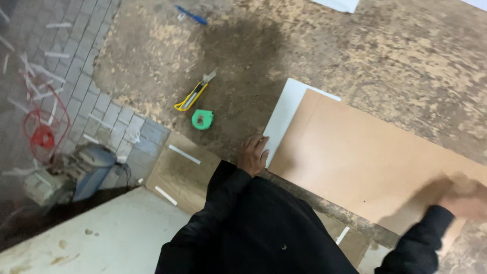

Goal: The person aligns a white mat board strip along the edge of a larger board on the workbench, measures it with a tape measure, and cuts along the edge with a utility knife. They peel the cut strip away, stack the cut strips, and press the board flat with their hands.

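Pressing flat on the corner of the white panel [284, 114], the left hand [252, 155] pins it and the brown board [365, 152] stacked on it to the table [406, 56], while the blurred right hand [466, 200] rests on the board's near edge, its grip unclear; a yellow utility knife [194, 94] and green tape measure [202, 119] lie nearby.

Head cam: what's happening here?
A person in a dark jacket leans over a chipboard worktable. The left hand presses on the corner of a white sheet that lies under a brown board. The right hand, blurred, rests on the board's near edge. A yellow utility knife and a green tape measure lie apart to the left, untouched.
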